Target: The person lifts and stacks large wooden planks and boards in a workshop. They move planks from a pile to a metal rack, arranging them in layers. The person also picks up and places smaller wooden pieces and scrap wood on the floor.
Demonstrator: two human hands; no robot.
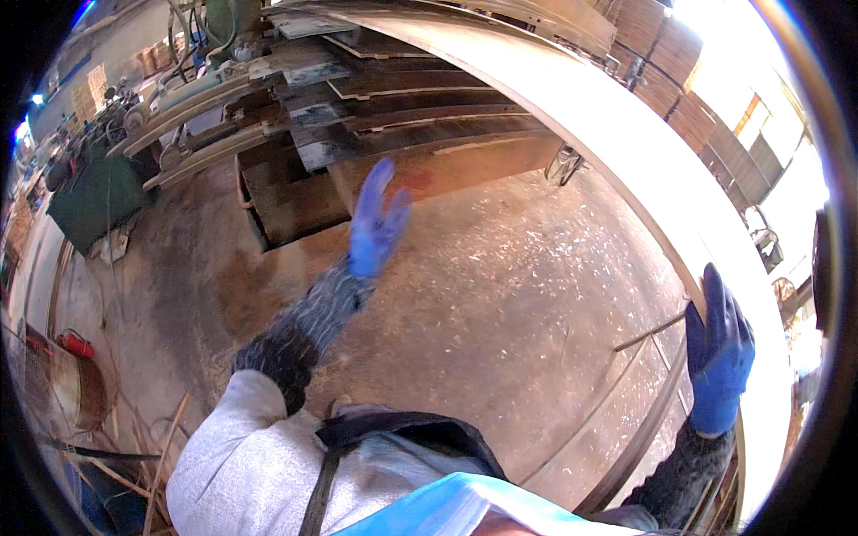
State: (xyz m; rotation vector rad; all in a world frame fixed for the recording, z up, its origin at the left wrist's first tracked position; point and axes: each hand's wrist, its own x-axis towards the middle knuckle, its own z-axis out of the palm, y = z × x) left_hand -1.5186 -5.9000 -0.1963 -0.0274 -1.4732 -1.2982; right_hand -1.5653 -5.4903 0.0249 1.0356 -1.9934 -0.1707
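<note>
A long, pale wooden board point(617, 147) sweeps from the far middle down my right side, its surface washed out by bright light. My right hand point(722, 362), in a blue glove, grips its inner edge, fingers along the top and thumb at the edge. Over the floor, my left hand point(377, 228), also gloved in blue, is raised with fingers apart and nothing in it. It is slightly blurred. Beyond it lie stacked dark boards point(420, 121) with uneven ends, nearest to that hand but apart from it.
Wood shavings litter the concrete floor point(500, 295). At far left stands machinery with rails point(201, 98) and a dark green box point(98, 201). Thin wood strips point(170, 447) lean at lower left. A wheel point(563, 165) shows under the board, and stacked wood point(666, 58) stands at far right.
</note>
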